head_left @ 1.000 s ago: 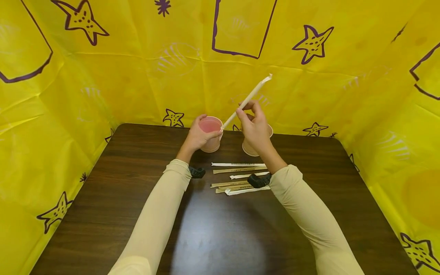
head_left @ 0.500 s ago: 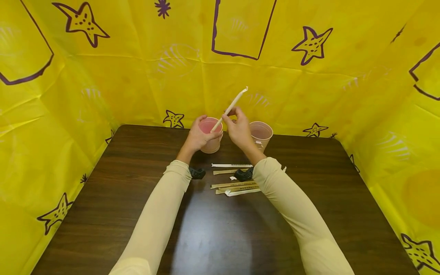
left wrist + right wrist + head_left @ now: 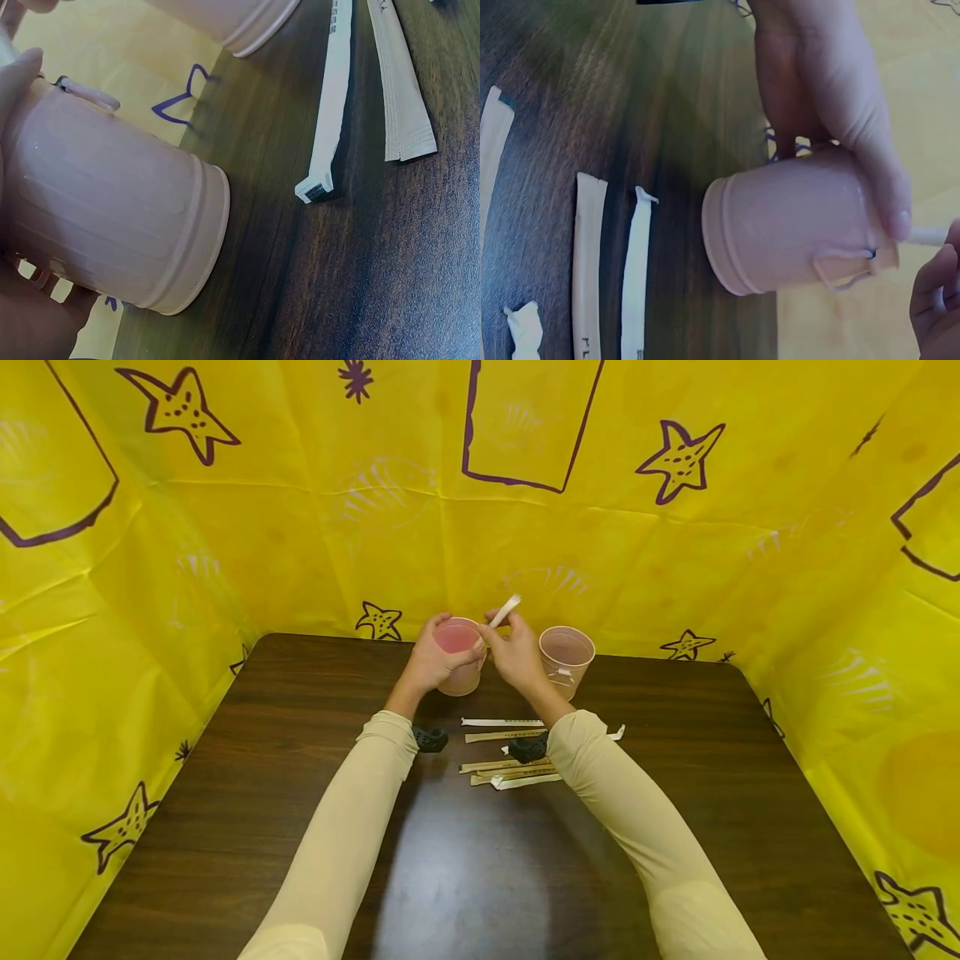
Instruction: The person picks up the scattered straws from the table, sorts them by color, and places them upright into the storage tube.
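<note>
My left hand (image 3: 438, 658) grips a pink cup (image 3: 462, 681) shaped like a small ridged bin with a side handle; its inside shows brighter pink. In the right wrist view, the thumb lies along this cup (image 3: 795, 217) near its rim. My right hand (image 3: 517, 652) pinches a white straw (image 3: 504, 611), which slants down to the right side of that cup's mouth. Fingers and the left thumb hide the straw's lower part. A second pink cup (image 3: 567, 649) stands upright just right of my right hand.
On the dark wooden table (image 3: 262, 793), below the hands, lie several straws in white paper (image 3: 501, 722) and brown paper (image 3: 495, 737), partly hidden by my right forearm and the black wrist camera (image 3: 528, 747). A yellow patterned cloth (image 3: 315, 543) hangs round the table.
My right hand has moved left and the straw has come down to the held cup, so less of it shows above the fingers. The second cup has come into view. The left hand stays put.
</note>
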`<state>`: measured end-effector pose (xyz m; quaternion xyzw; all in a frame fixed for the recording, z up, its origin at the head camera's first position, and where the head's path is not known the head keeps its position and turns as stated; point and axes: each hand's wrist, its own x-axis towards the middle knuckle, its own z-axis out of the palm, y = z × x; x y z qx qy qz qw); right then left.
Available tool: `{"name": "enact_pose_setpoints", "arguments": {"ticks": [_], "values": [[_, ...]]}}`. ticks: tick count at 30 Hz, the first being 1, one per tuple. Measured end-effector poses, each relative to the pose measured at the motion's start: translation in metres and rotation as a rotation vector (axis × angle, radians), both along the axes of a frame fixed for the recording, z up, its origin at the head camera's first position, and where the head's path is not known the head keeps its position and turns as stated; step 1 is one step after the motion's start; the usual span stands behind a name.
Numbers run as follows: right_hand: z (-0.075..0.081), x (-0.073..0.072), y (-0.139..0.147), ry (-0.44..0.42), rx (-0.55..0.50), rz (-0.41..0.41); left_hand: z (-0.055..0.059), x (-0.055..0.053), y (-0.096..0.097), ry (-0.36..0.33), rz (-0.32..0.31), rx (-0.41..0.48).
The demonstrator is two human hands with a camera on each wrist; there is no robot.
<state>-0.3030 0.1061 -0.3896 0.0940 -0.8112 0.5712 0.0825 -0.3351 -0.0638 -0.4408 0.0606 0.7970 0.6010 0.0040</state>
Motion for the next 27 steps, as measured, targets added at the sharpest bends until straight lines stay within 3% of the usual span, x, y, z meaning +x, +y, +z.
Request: {"name": "enact_pose_setpoints", "arguments": {"ticks": [9,16,27], "values": [[-0.003,0.006,0.014,-0.02,0.095,0.011,0.0,0.001,0.001,0.016,0.0,-0.011],[-0.006,0.023,0.038,-0.062,0.205,0.039,0.001,0.002,0.0,0.004,-0.006,-0.015],[-0.026,0.05,0.074,-0.007,0.424,0.136,0.001,0.002,-0.002,-0.005,-0.001,-0.016]]}}
